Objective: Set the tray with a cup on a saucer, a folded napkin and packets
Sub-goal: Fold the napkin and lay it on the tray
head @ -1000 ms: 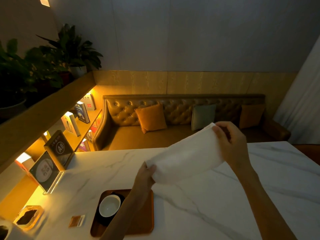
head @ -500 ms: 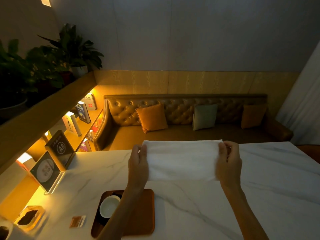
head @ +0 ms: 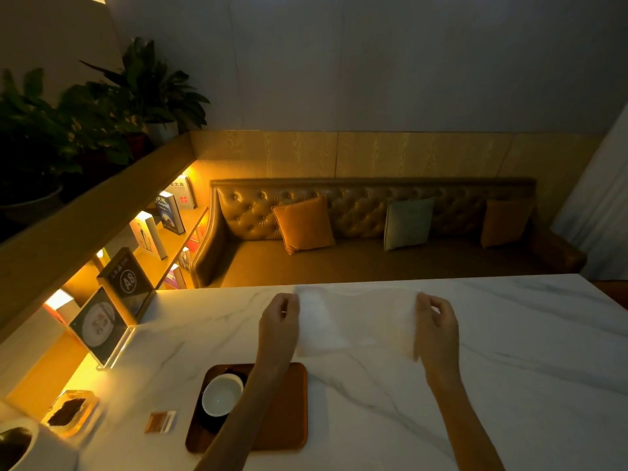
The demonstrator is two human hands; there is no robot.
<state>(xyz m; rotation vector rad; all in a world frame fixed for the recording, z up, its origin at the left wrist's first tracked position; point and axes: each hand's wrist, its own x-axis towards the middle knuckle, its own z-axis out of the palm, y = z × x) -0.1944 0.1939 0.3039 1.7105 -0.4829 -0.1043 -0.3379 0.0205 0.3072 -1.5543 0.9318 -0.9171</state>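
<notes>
While the napkin (head: 356, 322) is spread between your hands, the tray (head: 285, 409) already carries part of its load: from the left, a small brown packet (head: 159, 421) lies on the marble table (head: 509, 351) just beside the tray, not on it, and a white cup (head: 221, 395) sits on a dark saucer (head: 207, 421) in the tray's left half. So the cup and saucer look done; the napkin is not yet finished or laid down, and the packet is yet to go on, so you are perhaps a third of the way through, by my reckoning. The right half of the tray is bare wood, and that is where the napkin could go.

Your left hand (head: 278, 321) reaches across the tray, forearm passing over the cup's right edge, thumb and fingers pinched shut on the napkin's left edge. The napkin hangs as a flat white panel above the table beyond the tray, blurred, so I cannot tell how many layers it has. Your right hand (head: 436, 321) mirrors the left, fingers pinched on the right edge, wrist level with the other.
</notes>
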